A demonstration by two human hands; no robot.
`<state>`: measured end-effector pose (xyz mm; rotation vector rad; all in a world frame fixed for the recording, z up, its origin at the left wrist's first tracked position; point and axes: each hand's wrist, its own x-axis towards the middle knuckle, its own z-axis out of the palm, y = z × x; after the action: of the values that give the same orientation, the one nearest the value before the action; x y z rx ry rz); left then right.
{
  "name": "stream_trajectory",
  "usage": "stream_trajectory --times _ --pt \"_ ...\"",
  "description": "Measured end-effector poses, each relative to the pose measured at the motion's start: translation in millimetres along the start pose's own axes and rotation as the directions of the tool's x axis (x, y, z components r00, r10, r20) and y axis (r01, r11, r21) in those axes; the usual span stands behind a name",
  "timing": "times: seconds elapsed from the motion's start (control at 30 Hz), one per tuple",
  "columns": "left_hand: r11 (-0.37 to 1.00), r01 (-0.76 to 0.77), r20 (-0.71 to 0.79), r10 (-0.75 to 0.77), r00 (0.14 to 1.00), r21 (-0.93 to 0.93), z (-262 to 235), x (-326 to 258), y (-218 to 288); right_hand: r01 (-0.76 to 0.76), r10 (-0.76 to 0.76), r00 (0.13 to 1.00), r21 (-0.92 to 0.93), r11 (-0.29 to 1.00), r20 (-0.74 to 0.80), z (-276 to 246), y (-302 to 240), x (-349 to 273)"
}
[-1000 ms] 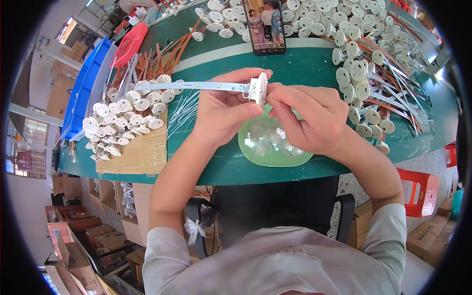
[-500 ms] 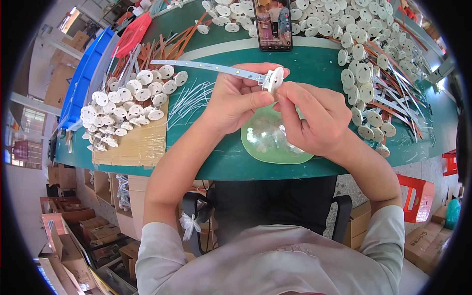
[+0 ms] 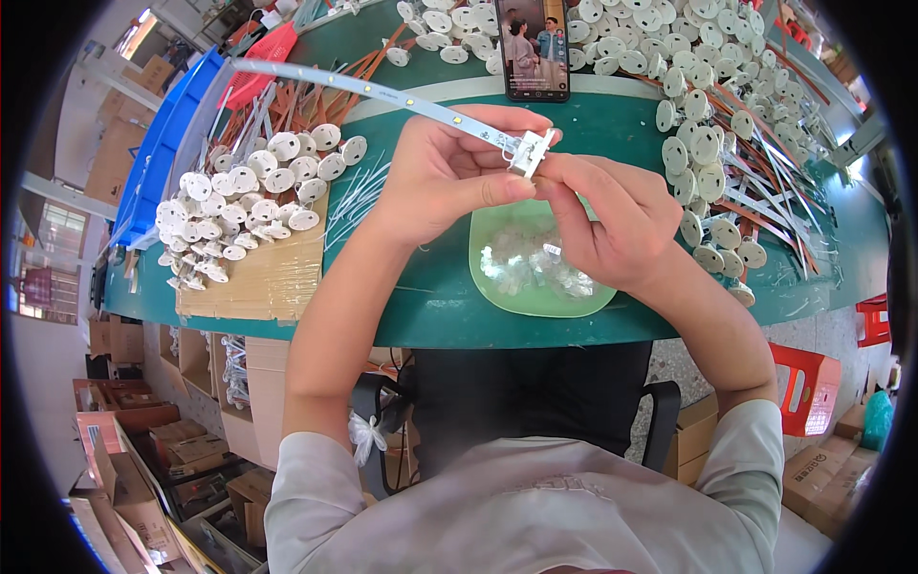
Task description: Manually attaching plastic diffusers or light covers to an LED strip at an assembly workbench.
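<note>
LED strip [image 3: 382, 96], long, pale and flexible, arcs up and leftward from the hands, over the green table [image 3: 430, 306]. Its near end sits in a small white connector clip [image 3: 529, 153], held above the green dish [image 3: 535, 263]. Left hand [image 3: 445, 172]: fingers curled around the strip end, thumb pressed below the clip. Right hand [image 3: 612, 215]: thumb and forefinger pinching the clip from the right side. The dish holds small clear parts. Beyond the dish a phone [image 3: 533, 46] lies with its screen lit. Left of the dish: white round discs [image 3: 239, 201] heaped on a cardboard sheet [image 3: 258, 282].
</note>
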<state>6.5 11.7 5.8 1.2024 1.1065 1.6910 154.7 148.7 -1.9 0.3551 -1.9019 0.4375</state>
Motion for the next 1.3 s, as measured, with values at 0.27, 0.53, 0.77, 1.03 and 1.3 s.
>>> stream_trajectory --times 0.27,0.53,0.77,1.03,1.3 --pt "0.992 0.067 0.015 -0.069 0.998 0.105 -7 -3 7 -0.062 0.054 0.984 0.042 0.997 0.172 -7 5 1" --pt "0.988 0.119 0.093 -0.128 0.987 0.098 -13 -8 10 -0.145 0.121 0.965 0.088 0.986 0.232 -7 1 3" --pt "0.977 0.069 0.018 -0.074 0.997 0.2 -12 -12 22 -0.258 0.231 0.957 0.152 0.954 0.178 0 -2 1" --pt "0.272 0.208 -0.248 0.122 0.961 0.94 -137 -43 155 0.056 -0.054 0.989 -0.015 0.998 0.138 -4 13 5" --pt "-0.68 0.516 -0.662 0.06 0.747 0.521 -171 -73 167 0.09 -0.093 0.97 0.023 0.996 0.225 0 17 1"
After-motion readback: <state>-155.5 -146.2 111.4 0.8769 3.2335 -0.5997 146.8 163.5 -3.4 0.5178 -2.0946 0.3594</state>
